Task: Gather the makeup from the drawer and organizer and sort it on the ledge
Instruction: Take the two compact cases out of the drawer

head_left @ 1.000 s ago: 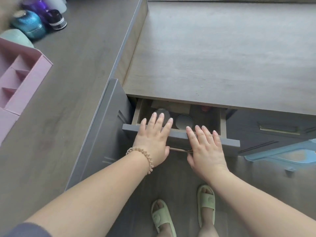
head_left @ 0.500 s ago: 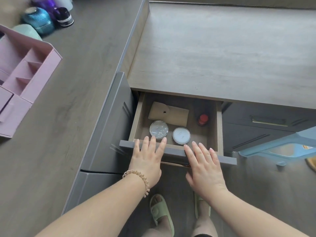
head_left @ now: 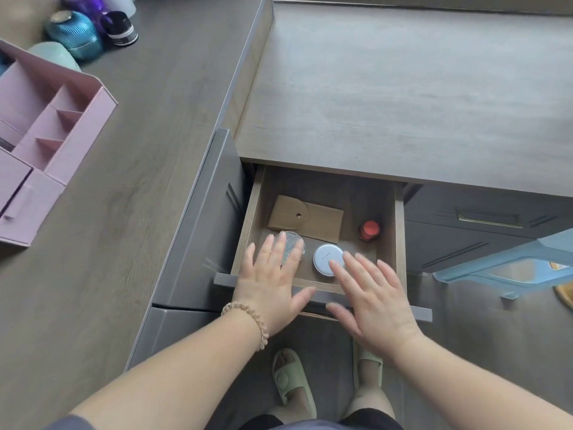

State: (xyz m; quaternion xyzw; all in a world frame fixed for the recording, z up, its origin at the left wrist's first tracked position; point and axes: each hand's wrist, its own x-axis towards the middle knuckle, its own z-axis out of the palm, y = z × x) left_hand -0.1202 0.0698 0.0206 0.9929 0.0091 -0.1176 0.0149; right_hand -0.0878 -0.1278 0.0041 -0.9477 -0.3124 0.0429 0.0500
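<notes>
Drawer: pulled out from under the lower desk surface, open, wooden interior.
Contents, rear left corner: tan card pouch with round flap and small hole, lying flat.
Contents, front left: clear round jar, partly covered by fingers of left hand.
Contents, front centre, just beside the jar: white round compact, lid up, faint lettering too small to read.
Contents, right wall, mid-depth: small red-capped pot, upright, apart from the compact.

Left hand: palm down over front left corner of drawer, fingers spread and extended, blurred; holding nothing; contact with the jar cannot be told. Beaded coil band at wrist.
Right hand: palm down over front rail of drawer, fingers splayed, index tip over the compact's near edge; nothing gripped.

Raised ledge, left of drawer: pink organizer at left edge, open compartments on top, small drawers in front. Far corner: teal ribbed jar, dark labelled jar, purple bottle, pale green rounded item behind the organizer.

Floor, below: green slippers on both feet. Right edge: light blue plastic stool.
</notes>
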